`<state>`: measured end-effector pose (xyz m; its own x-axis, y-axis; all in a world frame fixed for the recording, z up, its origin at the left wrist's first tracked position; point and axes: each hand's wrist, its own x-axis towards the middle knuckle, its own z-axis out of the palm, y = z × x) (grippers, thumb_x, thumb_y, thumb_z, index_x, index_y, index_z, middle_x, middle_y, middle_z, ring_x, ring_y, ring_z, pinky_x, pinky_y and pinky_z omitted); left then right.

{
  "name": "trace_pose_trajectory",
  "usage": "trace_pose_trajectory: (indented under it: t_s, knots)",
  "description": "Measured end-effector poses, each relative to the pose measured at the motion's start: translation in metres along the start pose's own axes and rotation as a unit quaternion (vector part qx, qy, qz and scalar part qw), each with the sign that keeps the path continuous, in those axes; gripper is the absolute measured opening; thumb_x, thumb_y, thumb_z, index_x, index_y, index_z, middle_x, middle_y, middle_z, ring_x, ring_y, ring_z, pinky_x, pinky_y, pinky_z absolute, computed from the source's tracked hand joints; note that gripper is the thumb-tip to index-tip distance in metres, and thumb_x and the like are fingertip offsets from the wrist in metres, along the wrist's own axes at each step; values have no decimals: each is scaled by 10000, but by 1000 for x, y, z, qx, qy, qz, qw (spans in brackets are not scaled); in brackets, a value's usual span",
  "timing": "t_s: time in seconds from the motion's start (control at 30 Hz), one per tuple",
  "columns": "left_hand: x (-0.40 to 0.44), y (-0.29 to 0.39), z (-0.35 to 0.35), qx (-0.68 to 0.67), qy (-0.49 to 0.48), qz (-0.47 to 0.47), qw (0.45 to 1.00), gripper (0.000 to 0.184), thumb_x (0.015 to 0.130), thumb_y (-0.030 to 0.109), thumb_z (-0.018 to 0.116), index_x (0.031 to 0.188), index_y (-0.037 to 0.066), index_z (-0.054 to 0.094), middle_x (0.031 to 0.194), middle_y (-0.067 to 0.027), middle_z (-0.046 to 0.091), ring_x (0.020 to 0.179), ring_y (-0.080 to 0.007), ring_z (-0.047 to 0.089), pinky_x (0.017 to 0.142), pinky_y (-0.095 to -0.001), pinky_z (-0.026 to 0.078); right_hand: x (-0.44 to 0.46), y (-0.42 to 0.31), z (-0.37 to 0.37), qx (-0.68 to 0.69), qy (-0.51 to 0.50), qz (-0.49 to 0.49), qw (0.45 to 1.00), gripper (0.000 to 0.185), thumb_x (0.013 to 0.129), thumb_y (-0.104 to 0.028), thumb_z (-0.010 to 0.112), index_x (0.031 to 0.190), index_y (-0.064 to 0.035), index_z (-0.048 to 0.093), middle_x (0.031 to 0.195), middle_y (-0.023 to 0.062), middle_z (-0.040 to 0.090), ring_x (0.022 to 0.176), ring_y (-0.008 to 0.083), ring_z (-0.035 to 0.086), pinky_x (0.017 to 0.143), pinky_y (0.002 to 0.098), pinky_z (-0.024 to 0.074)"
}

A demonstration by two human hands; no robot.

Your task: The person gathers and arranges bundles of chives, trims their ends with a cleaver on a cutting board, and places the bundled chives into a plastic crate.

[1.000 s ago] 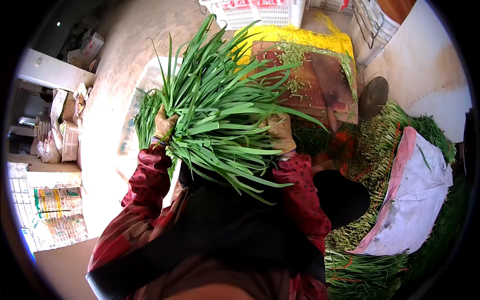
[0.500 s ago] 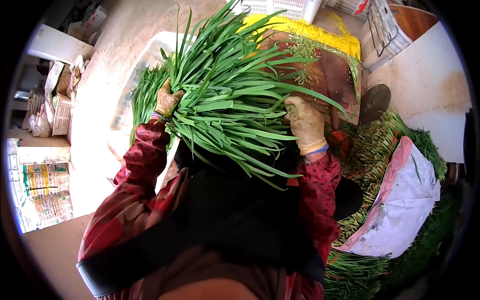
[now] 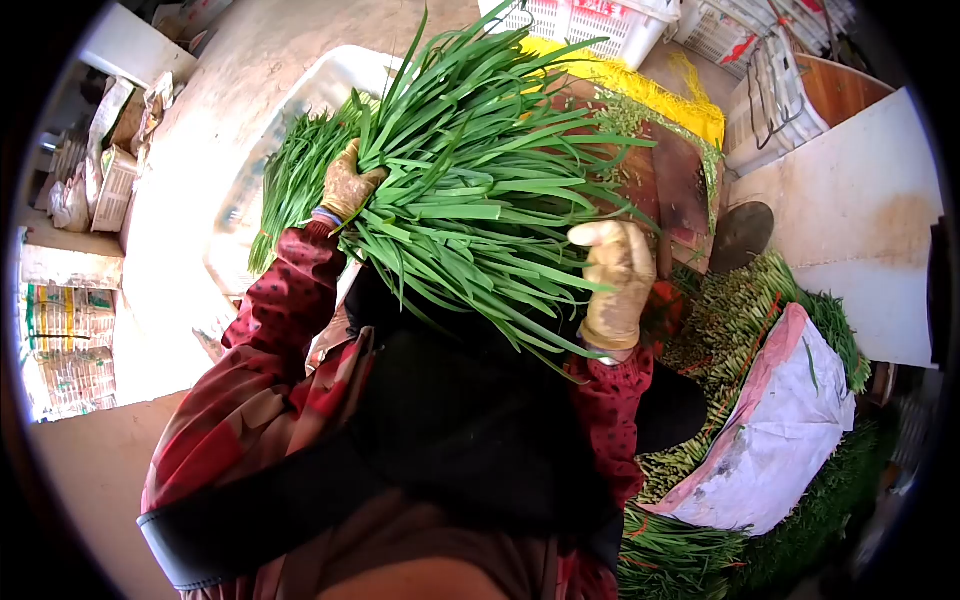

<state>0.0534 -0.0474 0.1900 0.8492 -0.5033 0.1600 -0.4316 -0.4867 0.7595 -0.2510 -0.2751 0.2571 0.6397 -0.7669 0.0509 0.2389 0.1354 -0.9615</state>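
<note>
A large bunch of long green leaves [image 3: 470,190] fans out above my lap. My left hand [image 3: 349,184], in a stained glove, grips the bunch at its left side. Just off the leaf tips at the right is my right hand [image 3: 616,275], also gloved, its index finger stretched out and the others partly curled, with nothing visible in it. Beyond my left hand, more green stalks [image 3: 300,175] lie in a translucent white tub [image 3: 345,65]. The bunch partly covers a reddish-brown board [image 3: 640,185] with chopped green bits, where a broad dark blade [image 3: 680,180] rests.
Bundled stalks [image 3: 730,320] are piled at the right, partly under a white and pink sack [image 3: 770,440]. A dark round disc [image 3: 743,235] stands beside the board. White crates [image 3: 620,25] and a yellow woven sheet [image 3: 690,105] are at the far side.
My right hand has come off the leaves, turned and opened its fingers. My left hand keeps its hold on the bunch. The camera view has shifted a little.
</note>
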Motion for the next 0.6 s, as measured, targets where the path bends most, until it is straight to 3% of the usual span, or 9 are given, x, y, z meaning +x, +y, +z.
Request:
trace_pose_trajectory:
  t_s: [0.07, 0.1, 0.2, 0.33, 0.4, 0.43, 0.5, 0.57, 0.6]
  knots:
    - [1, -12, 1, 5, -5, -37, 999, 725, 696, 206, 759, 1308, -84, 500, 1043, -201, 694, 941, -266, 671, 856, -338, 507, 13, -14, -16, 116, 70, 1, 991, 343, 989, -316, 498, 829, -37, 617, 580, -50, 399, 459, 52, 297, 455, 231, 299]
    - [3, -22, 3, 67, 8, -14, 998, 802, 686, 273, 756, 1334, -103, 469, 1071, -247, 679, 976, -322, 668, 884, -358, 502, 12, -24, -27, 91, 73, -23, 993, 302, 986, -273, 512, 870, -20, 629, 590, -41, 440, 470, 58, 342, 475, 225, 321]
    - [3, -10, 0, 89, -23, -56, 994, 841, 677, 347, 747, 1336, -95, 469, 1110, -295, 646, 1025, -364, 649, 905, -379, 497, 2, -63, -8, -152, -22, -170, 973, 199, 947, -183, 582, 1007, -5, 648, 717, 16, 582, 598, 121, 505, 559, 245, 410]
    - [5, -32, 8, 73, 4, -16, 997, 821, 681, 343, 749, 1331, -79, 480, 1095, -291, 651, 1010, -380, 649, 898, -397, 500, 1, -88, 55, -637, -197, -331, 668, 620, 776, -307, 746, 1350, -191, 542, 1046, 15, 594, 894, 207, 585, 808, 407, 458]
    - [4, -33, 7, 63, 2, -11, 998, 819, 692, 338, 749, 1337, -84, 473, 1095, -302, 645, 1014, -390, 644, 900, -398, 500, 9, -42, 65, -666, -225, -377, 604, 346, 860, -263, 652, 1191, -163, 636, 873, 10, 610, 819, 221, 590, 765, 407, 461]
    - [3, -28, 5, 90, 4, -4, 996, 817, 694, 332, 751, 1339, -85, 471, 1093, -305, 645, 1015, -390, 643, 902, -397, 499, 12, -24, 68, -676, -234, -345, 608, 183, 896, -247, 591, 1012, -121, 654, 780, 29, 607, 771, 240, 602, 732, 407, 465]
    - [-2, -11, 1, 74, -17, -60, 995, 819, 678, 295, 765, 1343, -81, 470, 1079, -301, 649, 1010, -378, 648, 905, -397, 498, 17, 7, 51, -430, -196, -349, 809, 200, 948, -271, 544, 877, -102, 622, 768, 32, 620, 719, 195, 594, 662, 362, 461]
    - [-7, 10, -4, 99, -25, -79, 992, 824, 673, 295, 768, 1350, -66, 470, 1070, -291, 656, 1003, -368, 653, 901, -396, 499, 0, -15, 49, -160, -129, -4, 979, 253, 984, -275, 518, 823, -101, 604, 781, 11, 640, 681, 131, 571, 587, 277, 421]
    - [-7, 4, -1, 97, -17, -64, 993, 815, 670, 292, 768, 1350, -52, 475, 1053, -277, 664, 995, -361, 656, 894, -395, 502, 1, -28, 40, -120, -43, 29, 991, 296, 1004, -276, 496, 798, -90, 599, 753, 1, 640, 628, 75, 512, 538, 225, 363]
